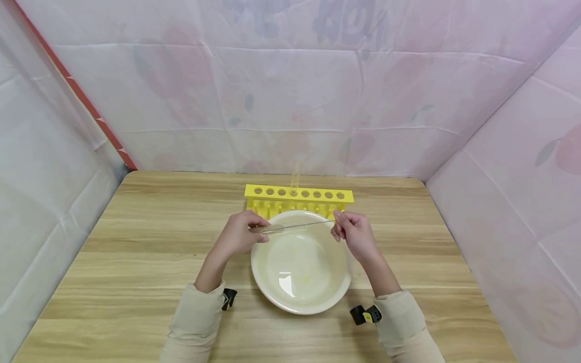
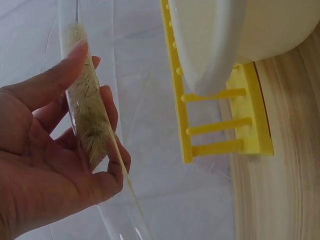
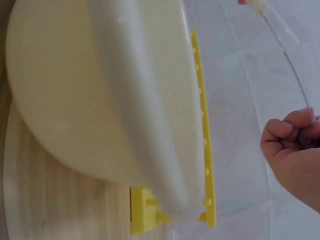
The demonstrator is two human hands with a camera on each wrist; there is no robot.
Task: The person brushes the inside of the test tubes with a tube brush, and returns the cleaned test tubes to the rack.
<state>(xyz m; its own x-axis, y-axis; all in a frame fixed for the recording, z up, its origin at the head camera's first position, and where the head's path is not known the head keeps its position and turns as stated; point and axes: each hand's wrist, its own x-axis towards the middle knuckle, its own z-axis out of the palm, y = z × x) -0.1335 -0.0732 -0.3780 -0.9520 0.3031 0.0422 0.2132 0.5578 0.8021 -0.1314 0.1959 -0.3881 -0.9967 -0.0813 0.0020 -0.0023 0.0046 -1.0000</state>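
My left hand grips a clear test tube over the left rim of a cream basin. Inside that tube sits the pale bristle head of a test tube brush. The brush's twisted wire comes out of the tube's mouth and runs to my right hand. Curled fingers of the right hand pinch the wire's end above the basin's right rim. Part of the wire end is hidden by those fingers. The tube lies nearly level in the head view.
Behind the basin stands a yellow test tube rack with a row of round holes. Another clear tube stands upright in it. The wooden table meets cloth-covered walls at the back and sides.
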